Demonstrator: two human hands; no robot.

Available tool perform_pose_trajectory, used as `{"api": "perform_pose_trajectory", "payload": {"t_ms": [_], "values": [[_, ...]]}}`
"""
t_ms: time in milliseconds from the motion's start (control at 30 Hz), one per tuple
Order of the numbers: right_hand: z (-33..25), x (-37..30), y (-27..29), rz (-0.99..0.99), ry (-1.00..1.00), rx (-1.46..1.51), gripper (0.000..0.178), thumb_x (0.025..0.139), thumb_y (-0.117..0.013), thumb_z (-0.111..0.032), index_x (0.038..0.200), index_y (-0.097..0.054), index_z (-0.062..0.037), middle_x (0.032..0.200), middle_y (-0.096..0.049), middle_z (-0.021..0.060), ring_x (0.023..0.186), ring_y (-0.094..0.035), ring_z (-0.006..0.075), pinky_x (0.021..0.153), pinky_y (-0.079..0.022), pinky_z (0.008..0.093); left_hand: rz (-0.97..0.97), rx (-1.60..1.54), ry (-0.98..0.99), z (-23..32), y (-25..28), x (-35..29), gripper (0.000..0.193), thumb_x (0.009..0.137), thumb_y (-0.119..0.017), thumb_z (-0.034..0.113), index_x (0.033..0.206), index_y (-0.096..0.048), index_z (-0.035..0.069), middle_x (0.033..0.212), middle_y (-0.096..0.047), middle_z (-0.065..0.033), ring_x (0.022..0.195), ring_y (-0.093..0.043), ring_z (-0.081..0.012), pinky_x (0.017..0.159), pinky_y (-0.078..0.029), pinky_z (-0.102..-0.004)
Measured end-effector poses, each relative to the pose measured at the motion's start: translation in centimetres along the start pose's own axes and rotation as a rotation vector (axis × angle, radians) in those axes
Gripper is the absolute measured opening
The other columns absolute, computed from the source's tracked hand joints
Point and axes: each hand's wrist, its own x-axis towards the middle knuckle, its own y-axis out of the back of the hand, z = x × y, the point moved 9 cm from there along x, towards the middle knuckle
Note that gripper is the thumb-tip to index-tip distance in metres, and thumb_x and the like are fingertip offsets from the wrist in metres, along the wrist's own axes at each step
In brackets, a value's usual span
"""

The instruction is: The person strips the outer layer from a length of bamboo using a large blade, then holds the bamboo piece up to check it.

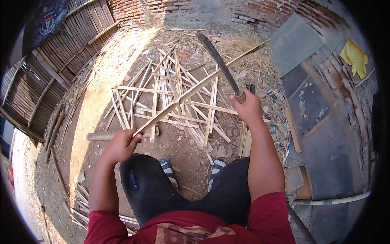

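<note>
Left grip point(122, 145) pinched the near end of the bamboo strip point(196, 88), likely steadying it above the loose strips point(213, 108); right grip point(248, 107) clasped the machete point(221, 63) by its handle, presumably for control (blade contact unclear).

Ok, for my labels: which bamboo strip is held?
The long tan split-bamboo strip, gripped at its near end by the bare left hand and reaching away rightward; the pale split-bamboo strips beyond lie heaped on brown dirt ground.
</note>
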Motion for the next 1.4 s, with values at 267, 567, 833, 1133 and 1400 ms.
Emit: {"api": "perform_pose_trajectory", "payload": {"t_ms": [267,567,833,1133,1400], "values": [[-8.8,-4.6,-5.7,-0.345,0.456,-0.098,0.032,0.082,-0.079,-0.026,0.106,-0.071,-0.0062,0.083,-0.07,0.0196,0.078,-0.068,0.0402,0.071,-0.053,0.0453,0.036,0.037,0.059,-1.7,-1.0,-8.4,0.034,0.103,-0.057,0.03,0.089,-0.063,0.0,0.071,-0.061,-0.0156,0.067,-0.06,-0.0294,0.067,-0.048,-0.0432],[-9.0,-5.2,-6.1,-0.4,0.421,-0.094,0.033,0.08,-0.078,-0.025,0.108,-0.072,-0.0083,0.088,-0.072,0.0198,0.085,-0.07,0.0398,0.076,-0.055,0.0474,0.032,-0.224,0.248,-3.7,-2.5,-10.8,0.036,0.105,-0.056,0.033,0.089,-0.066,0.001,0.071,-0.063,-0.0091,0.067,-0.06,-0.0223,0.065,-0.049,-0.0391],[-2.6,-1.4,-3.7,-0.283,0.096,-0.022,0.04,0.083,-0.078,-0.029,0.116,-0.071,-0.0077,0.095,-0.072,0.0244,0.089,-0.069,0.0426,0.079,-0.055,0.047,0.116,0.066,0.109,-1.4,-0.9,-9.8,0.026,0.101,-0.059,0.025,0.092,-0.066,0.002,0.077,-0.067,-0.0209,0.074,-0.065,-0.041,0.068,-0.051,-0.0464],[-9.2,-5.8,-8.4,-0.63,0.341,-0.115,0.048,0.085,-0.078,-0.034,0.118,-0.069,0.0002,0.099,-0.073,0.0243,0.095,-0.072,0.0379,0.084,-0.055,0.0426,0.236,0.445,0.16,-1.8,-1.2,-9.4,0.014,0.094,-0.065,0.018,0.101,-0.065,0.006,0.091,-0.068,-0.0231,0.082,-0.066,-0.047,0.072,-0.053,-0.0544],[-3.7,-3.1,-7.2,-0.434,0.222,0.045,0.047,0.083,-0.079,-0.034,0.118,-0.07,-0.0033,0.097,-0.072,0.0236,0.095,-0.071,0.0394,0.084,-0.055,0.0463,0.31,0.505,0.187,-1.8,-0.5,-9.2,0.017,0.091,-0.069,0.018,0.104,-0.067,0.006,0.094,-0.07,-0.0219,0.085,-0.068,-0.0459,0.072,-0.054,-0.0539]]}}
